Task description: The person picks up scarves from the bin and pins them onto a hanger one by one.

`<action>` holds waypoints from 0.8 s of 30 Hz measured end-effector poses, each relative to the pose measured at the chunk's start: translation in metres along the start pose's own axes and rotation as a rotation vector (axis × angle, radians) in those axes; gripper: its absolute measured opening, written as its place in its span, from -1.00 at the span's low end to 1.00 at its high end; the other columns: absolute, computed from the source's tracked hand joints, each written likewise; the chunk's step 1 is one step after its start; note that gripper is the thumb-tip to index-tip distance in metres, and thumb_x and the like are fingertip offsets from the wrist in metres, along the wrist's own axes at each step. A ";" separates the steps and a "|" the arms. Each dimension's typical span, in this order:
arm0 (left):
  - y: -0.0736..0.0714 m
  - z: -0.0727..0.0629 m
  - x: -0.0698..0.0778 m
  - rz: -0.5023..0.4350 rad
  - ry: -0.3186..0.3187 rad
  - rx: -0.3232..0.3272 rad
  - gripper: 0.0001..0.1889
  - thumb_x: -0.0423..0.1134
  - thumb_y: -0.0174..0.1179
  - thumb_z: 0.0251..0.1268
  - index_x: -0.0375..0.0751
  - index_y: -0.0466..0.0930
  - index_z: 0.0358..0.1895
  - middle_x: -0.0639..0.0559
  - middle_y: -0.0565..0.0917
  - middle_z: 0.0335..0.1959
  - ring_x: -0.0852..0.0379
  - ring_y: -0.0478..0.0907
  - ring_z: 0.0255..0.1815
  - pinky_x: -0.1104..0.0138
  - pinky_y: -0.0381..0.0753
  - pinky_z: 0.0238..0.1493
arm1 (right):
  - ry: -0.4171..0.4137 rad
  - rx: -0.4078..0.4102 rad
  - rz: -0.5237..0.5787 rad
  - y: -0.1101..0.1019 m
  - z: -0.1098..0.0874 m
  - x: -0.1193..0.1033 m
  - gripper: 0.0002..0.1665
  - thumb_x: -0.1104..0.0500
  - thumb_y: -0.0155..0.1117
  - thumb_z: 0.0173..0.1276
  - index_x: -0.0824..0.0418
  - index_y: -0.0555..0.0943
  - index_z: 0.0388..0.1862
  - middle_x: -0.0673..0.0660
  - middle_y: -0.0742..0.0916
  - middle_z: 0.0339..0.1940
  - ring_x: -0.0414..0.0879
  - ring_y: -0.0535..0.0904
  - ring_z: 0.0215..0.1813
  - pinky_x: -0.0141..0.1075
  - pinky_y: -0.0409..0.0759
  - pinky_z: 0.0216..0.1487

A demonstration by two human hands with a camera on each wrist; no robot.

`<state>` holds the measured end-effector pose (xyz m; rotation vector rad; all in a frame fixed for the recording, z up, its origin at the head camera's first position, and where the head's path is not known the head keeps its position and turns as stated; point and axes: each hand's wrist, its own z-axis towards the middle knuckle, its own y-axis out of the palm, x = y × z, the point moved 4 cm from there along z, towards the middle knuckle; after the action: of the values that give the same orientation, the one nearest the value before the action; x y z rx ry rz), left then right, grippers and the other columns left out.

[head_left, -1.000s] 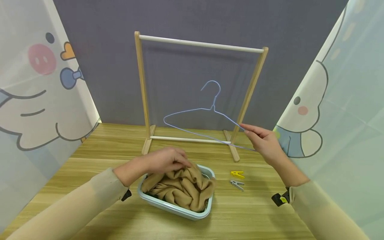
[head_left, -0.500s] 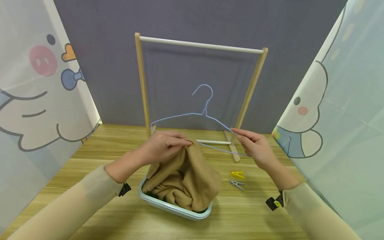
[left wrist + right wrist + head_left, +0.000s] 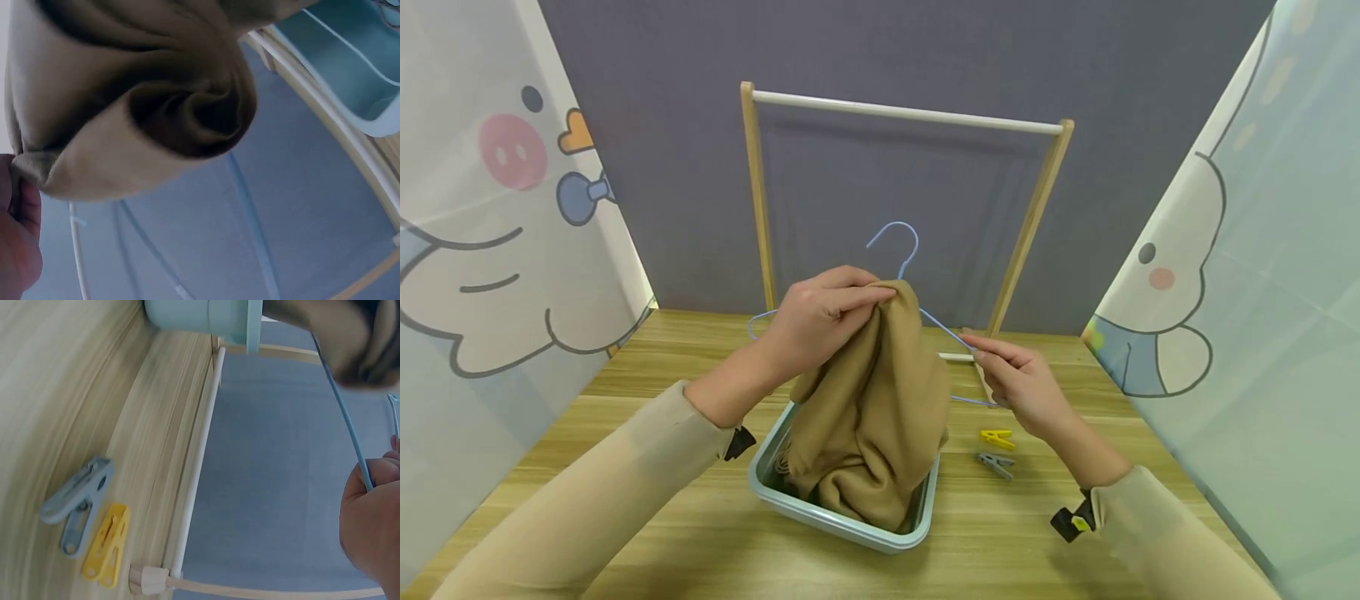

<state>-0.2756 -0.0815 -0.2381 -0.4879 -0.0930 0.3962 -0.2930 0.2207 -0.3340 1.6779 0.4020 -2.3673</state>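
Note:
My left hand (image 3: 826,321) pinches the top of a tan scarf (image 3: 880,408) with a fringed end, lifting it so it hangs in folds. The scarf's lower part still lies in a pale blue basin (image 3: 842,521). In the left wrist view the raised cloth (image 3: 125,125) fills the upper left, beside the fingers. A thin blue wire hanger (image 3: 943,327) is pinched by its right shoulder in my right hand (image 3: 1018,383). Its hook rises behind the scarf, which hides the hanger's middle. In the right wrist view the right hand (image 3: 375,519) grips the wire.
Behind the hands stands a wooden rack with a white top rail (image 3: 910,112). On the table right of the basin lie a yellow clothespin (image 3: 997,439) and a grey clothespin (image 3: 996,464). Printed curtains (image 3: 497,275) flank both sides.
From the basin, my left hand has taken hold of the scarf and raised it in front of the hanger. The right hand has brought the hanger left and slightly down.

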 end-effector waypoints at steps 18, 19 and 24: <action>0.041 -0.034 -0.017 0.172 -0.142 -0.487 -0.67 -0.39 0.32 0.53 -0.25 0.76 0.28 -0.32 0.69 0.35 -0.28 0.67 0.38 -0.08 0.67 0.41 | 0.118 -0.029 0.203 0.002 -0.007 -0.002 -0.57 0.21 0.08 0.80 -0.12 0.75 0.38 -0.12 0.27 -0.68 -0.05 -0.14 -0.61 -0.17 -0.23 -0.59; 0.040 -0.033 -0.014 0.169 -0.114 -0.474 -0.66 -0.38 0.34 0.50 -0.23 0.77 0.27 -0.29 0.70 0.35 -0.27 0.67 0.38 -0.08 0.66 0.42 | 0.116 -0.031 0.200 0.002 -0.007 -0.002 -0.58 0.20 0.08 0.80 -0.13 0.76 0.37 -0.12 0.27 -0.69 -0.05 -0.13 -0.61 -0.16 -0.22 -0.59; 0.047 -0.026 0.005 0.065 0.117 -0.491 -0.70 -0.30 0.44 0.48 -0.07 0.84 0.21 -0.11 0.76 0.27 -0.12 0.71 0.29 -0.04 0.65 0.39 | 0.097 -0.037 0.196 0.003 -0.005 -0.002 -0.57 0.20 0.08 0.80 -0.18 0.77 0.33 -0.15 0.32 -0.67 -0.06 -0.12 -0.62 -0.16 -0.23 -0.60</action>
<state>-0.2824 -0.0528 -0.2831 -0.9995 -0.0602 0.4081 -0.2869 0.2201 -0.3342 1.7341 0.2810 -2.1336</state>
